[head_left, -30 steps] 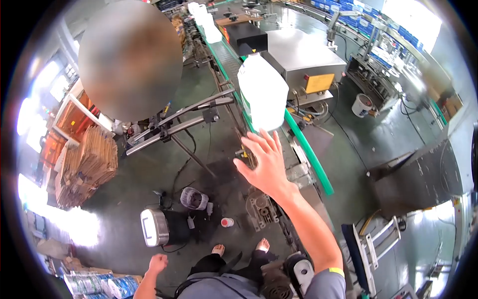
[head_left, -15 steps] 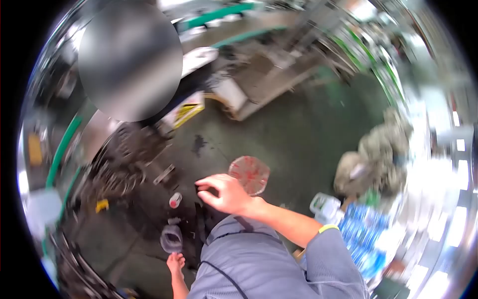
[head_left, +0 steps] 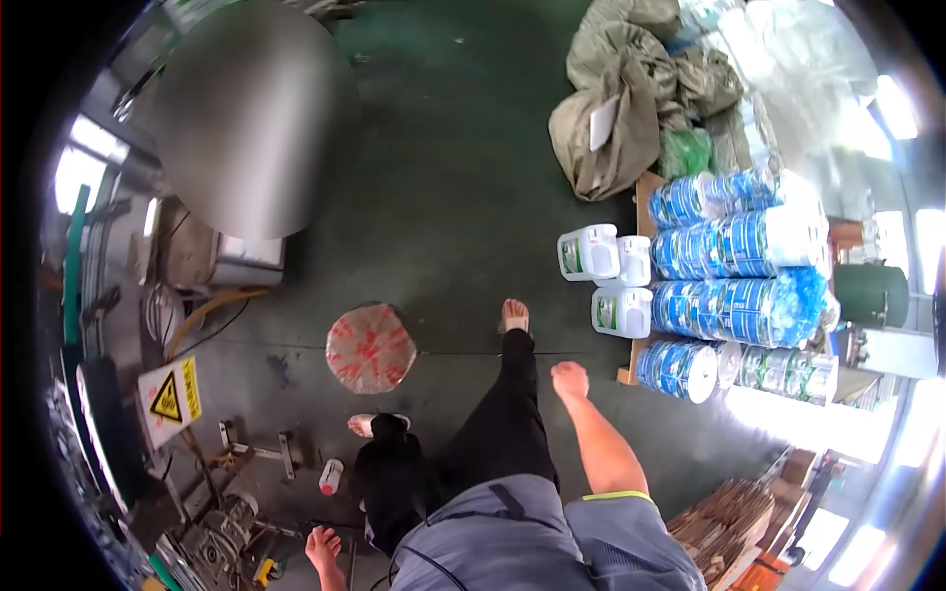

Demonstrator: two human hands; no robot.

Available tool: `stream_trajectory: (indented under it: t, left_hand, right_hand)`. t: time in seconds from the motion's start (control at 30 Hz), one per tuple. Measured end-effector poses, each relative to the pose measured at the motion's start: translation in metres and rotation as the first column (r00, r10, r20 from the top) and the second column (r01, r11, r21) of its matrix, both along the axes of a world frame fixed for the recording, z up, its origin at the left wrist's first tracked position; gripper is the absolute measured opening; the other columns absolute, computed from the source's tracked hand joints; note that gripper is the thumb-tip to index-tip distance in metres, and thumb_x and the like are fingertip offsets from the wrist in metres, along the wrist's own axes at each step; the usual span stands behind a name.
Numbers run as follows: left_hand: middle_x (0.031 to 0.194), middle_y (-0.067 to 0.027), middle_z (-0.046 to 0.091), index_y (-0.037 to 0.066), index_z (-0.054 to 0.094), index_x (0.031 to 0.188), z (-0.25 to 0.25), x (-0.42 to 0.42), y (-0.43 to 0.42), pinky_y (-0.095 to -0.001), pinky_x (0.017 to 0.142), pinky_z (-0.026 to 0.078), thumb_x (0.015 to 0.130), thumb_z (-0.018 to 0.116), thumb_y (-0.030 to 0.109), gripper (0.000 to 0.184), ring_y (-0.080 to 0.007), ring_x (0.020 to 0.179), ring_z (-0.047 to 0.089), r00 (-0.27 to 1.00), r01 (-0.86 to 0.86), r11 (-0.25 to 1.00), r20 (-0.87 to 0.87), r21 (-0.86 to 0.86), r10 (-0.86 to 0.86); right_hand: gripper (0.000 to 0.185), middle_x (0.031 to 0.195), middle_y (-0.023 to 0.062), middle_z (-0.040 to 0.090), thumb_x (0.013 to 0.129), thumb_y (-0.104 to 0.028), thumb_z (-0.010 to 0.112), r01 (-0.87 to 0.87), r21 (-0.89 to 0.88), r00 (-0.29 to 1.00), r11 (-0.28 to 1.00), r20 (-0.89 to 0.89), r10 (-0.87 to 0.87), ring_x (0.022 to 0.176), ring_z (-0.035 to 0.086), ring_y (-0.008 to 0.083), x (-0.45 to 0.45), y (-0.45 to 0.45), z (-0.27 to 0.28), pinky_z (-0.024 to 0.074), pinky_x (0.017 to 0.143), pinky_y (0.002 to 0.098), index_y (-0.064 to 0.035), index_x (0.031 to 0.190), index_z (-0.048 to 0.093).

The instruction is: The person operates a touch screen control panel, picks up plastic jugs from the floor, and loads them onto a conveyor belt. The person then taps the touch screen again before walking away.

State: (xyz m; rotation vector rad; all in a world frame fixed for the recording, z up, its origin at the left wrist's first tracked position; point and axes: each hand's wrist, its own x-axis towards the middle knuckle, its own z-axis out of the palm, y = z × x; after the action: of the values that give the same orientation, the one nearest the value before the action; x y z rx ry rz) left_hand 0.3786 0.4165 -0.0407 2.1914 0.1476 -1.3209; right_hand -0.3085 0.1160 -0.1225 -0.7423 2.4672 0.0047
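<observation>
Our left hand (head_left: 323, 544), fingers half curled with nothing seen in them, is near the bottle (head_left: 332, 477). Our right hand (head_left: 570, 380), spread a moment ago, now has its fingers curled in, with no hold visible. We have turned, so the jugs (head_left: 622, 312) now sit ahead of it, untouched, beside the blue rolls (head_left: 714, 310). Sacks (head_left: 606, 133) lie beyond.

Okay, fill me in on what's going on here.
Someone in a grey shirt and black trousers is on the workshop floor, feet apart as if mid-step, apparently handling nothing. The right hand is loosely curled, nearest three white plastic jugs beside blue printed rolls. The left hand hangs low, fingers partly bent, near a small red-and-white container.
</observation>
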Motion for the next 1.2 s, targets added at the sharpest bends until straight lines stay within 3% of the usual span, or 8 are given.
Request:
stream_trajectory:
  t: [0.13,0.3,0.67,0.77,0.9,0.93,0.97,1.2]
  left_hand:
    - [0.092,-0.0065,0.075,0.005,0.067,0.118,0.009,-0.096,-0.07,-0.0255,0.058,0.052,0.106,0.061,0.036,0.033,-0.0138,0.067,0.068,0.992,0.122,0.992,0.041,0.033,-0.123]
    - [0.091,-0.0123,0.074,0.004,0.067,0.101,0.032,-0.27,-0.151,-0.0435,0.066,0.058,0.102,0.057,0.025,0.023,-0.0286,0.082,0.072,0.439,0.796,0.473,0.178,0.378,-0.881]
    - [0.094,-0.0128,0.076,-0.003,0.069,0.115,0.013,-0.399,-0.257,-0.0314,0.075,0.057,0.103,0.063,0.029,0.034,-0.0181,0.078,0.072,0.673,0.643,0.659,0.123,0.391,-0.73]
    - [0.099,-0.0137,0.077,-0.001,0.07,0.117,0.044,-0.42,-0.286,-0.0342,0.084,0.057,0.101,0.065,0.028,0.034,-0.0205,0.091,0.074,0.689,0.609,0.677,0.147,0.413,-0.709]
    - [0.11,-0.014,0.076,0.004,0.07,0.123,0.099,-0.423,-0.291,-0.037,0.091,0.057,0.1,0.066,0.032,0.036,-0.0246,0.1,0.074,0.747,0.528,0.784,0.262,0.325,-0.611]
    - [0.113,-0.0141,0.076,0.005,0.07,0.123,0.107,-0.417,-0.281,-0.0377,0.092,0.057,0.1,0.066,0.034,0.037,-0.0256,0.102,0.074,0.767,0.523,0.812,0.274,0.259,-0.581]
    - [0.114,-0.0136,0.076,0.005,0.069,0.125,0.11,-0.406,-0.264,-0.0383,0.093,0.057,0.1,0.066,0.035,0.039,-0.0261,0.103,0.074,0.805,0.496,0.845,0.259,0.202,-0.534]
    - [0.119,-0.0128,0.075,0.008,0.06,0.138,0.073,-0.293,-0.139,-0.041,0.095,0.056,0.096,0.071,0.03,0.048,-0.0297,0.106,0.073,0.961,0.245,0.929,0.197,-0.277,-0.195]
  right_hand:
    - [0.031,0.103,0.02,0.075,0.086,-0.032,0.062,-0.029,-0.067,0.995,0.997,-0.093,0.022,0.103,0.07,0.0441,-0.171,-0.092,-0.079,0.0551,0.093,0.0513,-0.0078,0.101,0.074]
    - [0.078,0.143,0.0302,0.055,0.085,-0.032,0.076,-0.022,-0.195,0.988,0.98,-0.157,-0.009,0.136,0.052,0.0438,-0.374,-0.207,-0.263,0.0405,0.117,0.0472,0.0073,0.146,0.046]
    - [0.05,0.101,0.0249,0.076,0.076,-0.027,0.077,-0.095,0.014,0.984,0.995,0.156,0.092,0.1,0.073,0.0432,-0.5,-0.267,-0.427,0.0564,0.088,0.0493,0.0062,0.113,0.071]
    - [0.066,0.125,0.0305,0.068,0.077,-0.025,0.08,-0.13,-0.04,0.985,0.991,0.109,0.133,0.122,0.064,0.0446,-0.419,-0.263,-0.416,0.0487,0.107,0.0484,0.0118,0.128,0.061]
    - [0.055,0.118,0.0245,0.071,0.083,-0.016,0.07,-0.146,0.05,0.956,0.988,0.264,0.128,0.102,0.072,0.0346,-0.323,-0.261,-0.283,0.0577,0.089,0.0454,0.0126,0.129,0.059]
    - [0.054,0.116,0.0235,0.071,0.083,-0.013,0.069,-0.245,-0.05,0.946,0.968,0.208,0.25,0.099,0.071,0.0334,-0.342,-0.223,-0.349,0.0575,0.088,0.0451,0.0129,0.129,0.058]
    - [0.076,0.143,0.0328,0.056,0.081,-0.017,0.075,-0.253,0.018,0.875,0.967,0.432,0.221,0.137,0.052,0.0423,-0.285,-0.229,-0.272,0.0413,0.117,0.0455,0.0169,0.143,0.045]
    - [0.062,0.125,0.0288,0.068,0.078,-0.024,0.079,-0.895,-0.142,0.378,0.422,0.258,0.889,0.116,0.066,0.0454,0.065,-0.136,0.008,0.051,0.102,0.0504,0.008,0.128,0.063]
